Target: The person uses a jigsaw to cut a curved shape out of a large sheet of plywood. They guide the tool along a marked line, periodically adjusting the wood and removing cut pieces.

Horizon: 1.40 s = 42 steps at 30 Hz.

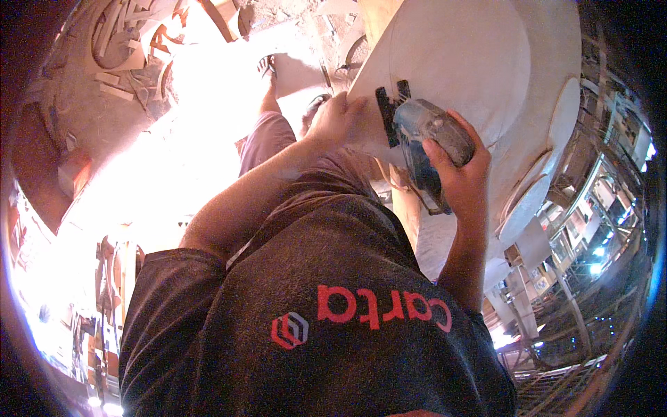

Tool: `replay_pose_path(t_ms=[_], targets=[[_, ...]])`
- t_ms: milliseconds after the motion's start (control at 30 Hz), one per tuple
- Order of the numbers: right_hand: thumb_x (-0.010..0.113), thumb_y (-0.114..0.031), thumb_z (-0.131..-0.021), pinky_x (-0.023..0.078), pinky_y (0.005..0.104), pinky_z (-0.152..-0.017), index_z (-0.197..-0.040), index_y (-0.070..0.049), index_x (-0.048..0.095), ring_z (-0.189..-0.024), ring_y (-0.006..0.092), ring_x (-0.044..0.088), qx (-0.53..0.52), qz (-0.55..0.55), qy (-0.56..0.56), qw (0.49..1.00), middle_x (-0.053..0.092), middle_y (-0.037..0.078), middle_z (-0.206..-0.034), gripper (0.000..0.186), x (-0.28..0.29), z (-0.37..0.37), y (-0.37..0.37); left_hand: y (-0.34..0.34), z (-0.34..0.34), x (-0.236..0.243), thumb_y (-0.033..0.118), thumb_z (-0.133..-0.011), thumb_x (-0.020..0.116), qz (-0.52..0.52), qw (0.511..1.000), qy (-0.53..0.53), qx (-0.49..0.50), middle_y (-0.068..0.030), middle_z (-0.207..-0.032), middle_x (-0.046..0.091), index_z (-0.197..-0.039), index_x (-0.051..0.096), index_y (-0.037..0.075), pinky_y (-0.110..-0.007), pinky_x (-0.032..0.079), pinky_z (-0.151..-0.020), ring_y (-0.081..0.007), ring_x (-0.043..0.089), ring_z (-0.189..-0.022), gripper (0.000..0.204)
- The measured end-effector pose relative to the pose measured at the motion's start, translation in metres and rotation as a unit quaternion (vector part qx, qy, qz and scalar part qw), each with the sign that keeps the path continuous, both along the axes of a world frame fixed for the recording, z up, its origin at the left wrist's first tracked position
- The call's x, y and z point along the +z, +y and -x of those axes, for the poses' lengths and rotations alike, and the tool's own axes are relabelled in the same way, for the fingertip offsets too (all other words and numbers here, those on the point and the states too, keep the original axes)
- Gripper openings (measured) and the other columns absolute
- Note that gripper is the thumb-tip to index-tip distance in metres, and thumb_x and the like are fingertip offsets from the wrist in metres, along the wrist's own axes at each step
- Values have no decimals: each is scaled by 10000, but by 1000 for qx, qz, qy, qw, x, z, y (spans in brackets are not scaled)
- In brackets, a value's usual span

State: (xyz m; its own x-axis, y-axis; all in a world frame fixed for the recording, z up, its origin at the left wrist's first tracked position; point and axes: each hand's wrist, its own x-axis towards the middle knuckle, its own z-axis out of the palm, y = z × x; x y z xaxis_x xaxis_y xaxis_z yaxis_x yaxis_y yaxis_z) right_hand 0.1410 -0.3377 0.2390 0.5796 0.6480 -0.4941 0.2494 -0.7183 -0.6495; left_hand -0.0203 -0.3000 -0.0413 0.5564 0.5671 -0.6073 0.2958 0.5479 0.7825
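My right hand is wrapped round the body of a worn grey-blue jigsaw, a power tool with a dark flat base and two black prongs at its front. The jigsaw sits at the near left part of a large pale wooden board, which bears a faint curved line. My left hand is closed at the board's left edge, close to the prongs; its fingertips are partly blurred. The blade and the underside of the base are hidden.
Wooden scraps and curved offcuts lie on the floor at the far left. Rounded pale pieces stand along the board's right side. A wooden beam runs under the board's left edge. Strong glare washes out the floor to the left.
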Motion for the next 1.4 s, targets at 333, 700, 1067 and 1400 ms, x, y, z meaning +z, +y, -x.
replay_pose_path(t_ms=[333, 700, 1067, 1400], targets=[[824, -140, -818, 533, 388, -979, -1357, -34, 610, -1105, 266, 688, 108, 4, -19, 994, 710, 176, -1207, 589, 5, -22, -51, -7, 7, 64, 355, -976, 617, -113, 965, 15, -236, -248, -937, 730, -991, 693, -46, -475, 554, -814, -388, 728, -943, 408], [827, -151, -819, 542, 384, -967, -1327, -21, 624, -1087, 262, 701, 129, 13, -43, 991, 719, 179, -1193, 563, 6, -25, -45, 26, -13, 76, 296, -842, 728, -160, 924, 27, -347, -268, -911, 720, -997, 710, -62, -468, 579, -822, -401, 728, -919, 391], [839, -168, -801, 560, 403, -938, -1282, 24, 643, -1043, 292, 727, 132, 12, -87, 987, 734, 209, -1142, 554, 5, -18, -40, 21, -10, 59, 524, -863, 734, -265, 876, 56, -399, -210, -861, 732, -965, 746, 39, -456, 581, -777, -363, 733, -843, 496], [814, -157, -851, 537, 370, -945, -1293, 46, 631, -1044, 246, 695, 144, 8, -98, 985, 723, 191, -1140, 519, 9, -14, -34, 18, -10, 55, 384, -820, 795, -203, 902, 45, -379, -248, -912, 726, -962, 727, -46, -448, 584, -816, -380, 729, -912, 458]])
